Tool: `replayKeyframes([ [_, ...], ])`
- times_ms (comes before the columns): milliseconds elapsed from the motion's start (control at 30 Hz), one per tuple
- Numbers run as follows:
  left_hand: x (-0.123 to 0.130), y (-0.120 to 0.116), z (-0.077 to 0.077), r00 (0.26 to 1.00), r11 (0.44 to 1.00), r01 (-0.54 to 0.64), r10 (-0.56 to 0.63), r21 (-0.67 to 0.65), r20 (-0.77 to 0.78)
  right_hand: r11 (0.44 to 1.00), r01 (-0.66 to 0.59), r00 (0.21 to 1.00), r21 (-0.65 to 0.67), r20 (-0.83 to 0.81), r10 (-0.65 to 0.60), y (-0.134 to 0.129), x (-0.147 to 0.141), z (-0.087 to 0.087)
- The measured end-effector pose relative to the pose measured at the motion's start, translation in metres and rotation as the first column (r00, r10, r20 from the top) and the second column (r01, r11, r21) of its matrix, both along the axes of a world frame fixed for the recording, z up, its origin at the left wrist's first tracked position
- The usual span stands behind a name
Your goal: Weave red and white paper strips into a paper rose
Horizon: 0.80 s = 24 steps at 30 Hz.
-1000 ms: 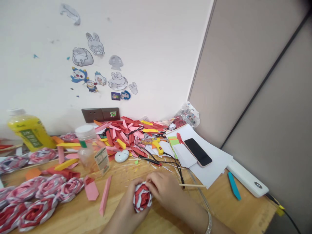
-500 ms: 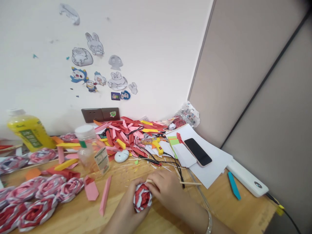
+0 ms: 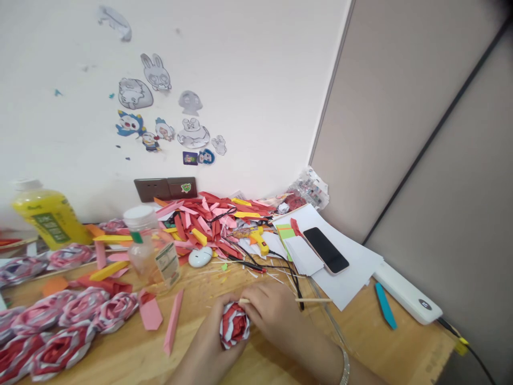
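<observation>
A red and white paper rose [image 3: 234, 325] is held low in the centre, above the wooden table [image 3: 144, 358]. My left hand [image 3: 214, 334] is wrapped round its left and lower side. A thin wooden stick [image 3: 315, 300] runs through the grip of my right hand [image 3: 272, 309]; its tip shows at the rose's upper edge, and the other end sticks out to the right. My right fingers are closed on the stick and press close to the rose's upper right.
Finished paper roses [image 3: 64, 347] lie at left. Behind are a clear jar [image 3: 146, 251], a yellow bottle [image 3: 52, 219], folded paper strips [image 3: 208, 214] and a yellow glue gun [image 3: 259, 239]. A phone [image 3: 325, 250] rests on white paper; a power strip [image 3: 406, 294] is at right.
The stick's tip has shifted slightly left and down at the rose's upper edge, with small movements of my right fingers. My left hand and the rose have hardly moved.
</observation>
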<state>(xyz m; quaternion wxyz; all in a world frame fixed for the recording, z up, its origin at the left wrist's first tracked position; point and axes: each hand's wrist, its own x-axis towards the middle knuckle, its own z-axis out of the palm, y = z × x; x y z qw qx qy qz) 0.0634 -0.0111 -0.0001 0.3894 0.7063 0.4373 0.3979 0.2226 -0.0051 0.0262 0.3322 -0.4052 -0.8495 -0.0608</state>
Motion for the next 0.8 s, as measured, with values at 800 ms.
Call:
replayKeyframes([
  [800, -0.0015, 0.0006, -0.0017, 0.999, 0.999, 0.031, -0.031, -0.023, -0.013, 0.999, -0.014, 0.998, 0.031, 0.064, 0.012, 0.0019, 0.0011, -0.0069],
])
